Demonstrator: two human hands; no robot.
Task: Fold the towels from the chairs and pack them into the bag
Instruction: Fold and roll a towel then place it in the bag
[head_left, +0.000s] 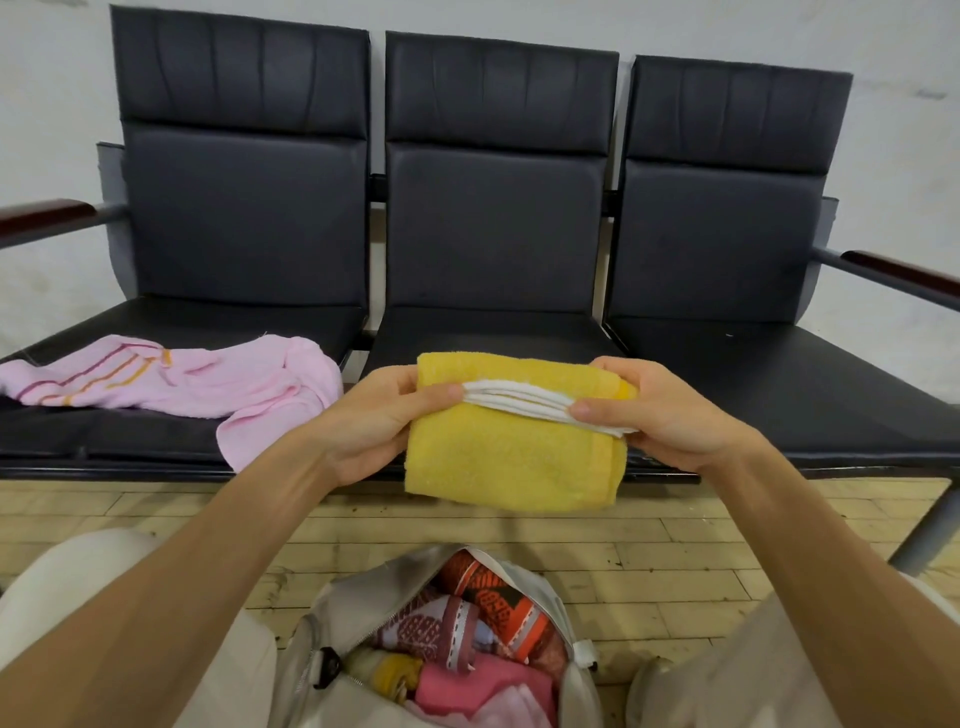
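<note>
While the folded yellow towel is gripped at centre frame by the left hand and right hand above the part-filled open bag, a pink towel at left remains unfolded on the chair seat.

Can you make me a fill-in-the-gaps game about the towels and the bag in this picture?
1. The left hand and right hand hold a folded towel coloured ____.
2. The pink towel lies unfolded on the ____ chair.
3. The open bag stands on the wooden ____.
Missing words: yellow, left, floor.
</note>
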